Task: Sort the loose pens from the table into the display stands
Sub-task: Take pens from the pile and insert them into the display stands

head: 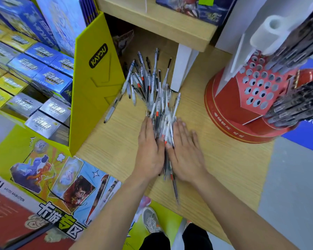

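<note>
A heap of loose pens, mostly white and clear with black and orange parts, lies on the wooden table. My left hand and my right hand lie flat with straight fingers on either side of the heap's near end, pressing a bundle of pens between them. Some pen ends stick out toward me below the palms. A single pen lies apart on the left. The red display stand with round holes stands at the right, with dark pens filling part of it.
A yellow cardboard display with boxed cards stands at the left. A wooden shelf on a white support sits behind the heap. A white paper roll is above the stand. My shoes show below the table edge.
</note>
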`<state>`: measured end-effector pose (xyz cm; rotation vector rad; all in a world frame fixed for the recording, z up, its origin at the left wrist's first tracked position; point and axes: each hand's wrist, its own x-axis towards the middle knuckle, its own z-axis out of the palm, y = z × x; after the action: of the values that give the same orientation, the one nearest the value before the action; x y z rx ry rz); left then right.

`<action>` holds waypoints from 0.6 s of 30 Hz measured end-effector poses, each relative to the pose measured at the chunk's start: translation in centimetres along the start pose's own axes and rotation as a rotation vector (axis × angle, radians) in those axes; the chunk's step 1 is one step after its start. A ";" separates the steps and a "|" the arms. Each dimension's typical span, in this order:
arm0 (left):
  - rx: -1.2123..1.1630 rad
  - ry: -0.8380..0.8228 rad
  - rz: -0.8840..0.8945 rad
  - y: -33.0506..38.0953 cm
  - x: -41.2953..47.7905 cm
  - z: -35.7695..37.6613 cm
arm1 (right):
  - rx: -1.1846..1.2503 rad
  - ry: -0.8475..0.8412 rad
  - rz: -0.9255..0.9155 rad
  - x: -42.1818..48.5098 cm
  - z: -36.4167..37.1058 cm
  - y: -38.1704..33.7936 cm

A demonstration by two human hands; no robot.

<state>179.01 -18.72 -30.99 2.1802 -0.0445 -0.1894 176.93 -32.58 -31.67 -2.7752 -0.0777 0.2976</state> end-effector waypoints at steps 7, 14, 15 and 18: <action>0.141 0.030 0.039 -1.4 -0.4 -2.3 | 0.106 0.049 0.010 -0.7 -0.7 0.8; 0.194 -0.037 0.016 -1.8 -1.1 -2.9 | -0.076 -0.029 -0.034 -6.3 0.0 2.0; 0.196 -0.050 0.013 -1.7 -1.3 -3.0 | -0.093 -0.030 -0.022 -6.6 0.1 1.9; 0.218 -0.087 0.002 -1.8 -1.8 -3.3 | -0.082 -0.017 0.011 -6.9 0.2 1.6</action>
<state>177.62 -14.82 -30.41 2.3876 -0.1215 -0.2894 170.20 -34.68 -31.03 -2.8556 -0.0815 0.3284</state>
